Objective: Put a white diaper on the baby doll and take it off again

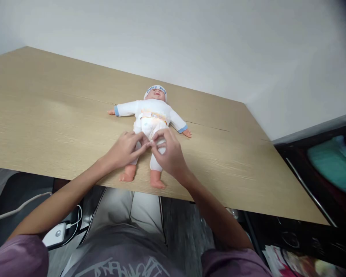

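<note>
A baby doll (128,108) in a white suit with blue cuffs and a white cap lies on its back, its feet toward me. Around its waist and hips is a white diaper (150,125) with an orange-patterned band. My left hand (128,148) and my right hand (169,151) meet between the doll's legs, at the lower part of the diaper. Thumb and fingers of each hand are pinched together there, apparently on the diaper's edge. The fingertips hide the exact spot they grip.
The doll lies on a wooden table (60,111) that reaches back to a pale wall (173,46). On the right is a dark shelf with a blurred green item (334,165). A white power adapter (55,234) with cables rests below the table's front edge at left.
</note>
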`<state>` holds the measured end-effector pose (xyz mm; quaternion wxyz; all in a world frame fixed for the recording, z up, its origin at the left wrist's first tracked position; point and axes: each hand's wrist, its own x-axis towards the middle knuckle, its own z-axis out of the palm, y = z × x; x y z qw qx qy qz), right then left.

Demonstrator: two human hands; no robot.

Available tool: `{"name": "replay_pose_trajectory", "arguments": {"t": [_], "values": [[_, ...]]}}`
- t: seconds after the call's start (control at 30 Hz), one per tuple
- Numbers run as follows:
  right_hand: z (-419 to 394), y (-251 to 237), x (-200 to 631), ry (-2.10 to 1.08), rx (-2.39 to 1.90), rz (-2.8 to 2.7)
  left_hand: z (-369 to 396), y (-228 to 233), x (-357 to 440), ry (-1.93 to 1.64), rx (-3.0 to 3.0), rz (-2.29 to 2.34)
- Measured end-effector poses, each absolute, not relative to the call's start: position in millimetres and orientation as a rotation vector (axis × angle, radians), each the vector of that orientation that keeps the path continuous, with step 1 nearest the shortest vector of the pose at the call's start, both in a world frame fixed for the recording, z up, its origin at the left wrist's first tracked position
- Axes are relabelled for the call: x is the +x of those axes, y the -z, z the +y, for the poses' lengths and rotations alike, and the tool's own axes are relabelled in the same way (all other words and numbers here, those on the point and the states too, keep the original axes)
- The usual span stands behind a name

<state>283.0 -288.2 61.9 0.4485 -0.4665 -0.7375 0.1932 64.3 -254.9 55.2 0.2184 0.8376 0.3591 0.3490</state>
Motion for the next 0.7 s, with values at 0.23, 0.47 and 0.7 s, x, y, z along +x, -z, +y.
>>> {"name": "replay_pose_trajectory", "arguments": {"t": [0.23,0.47,0.7], "values": [[-304,-29,308,-0.389,-1.433,-1.907,-240,-25,55,-0.871,2.234,1.132],[-280,-25,293,-0.265,-1.548,-1.930,-221,-24,67,-0.834,2.315,1.179],[-284,-21,295,-0.290,-1.465,-1.921,-219,-22,64,-0.981,2.292,1.038]]}}
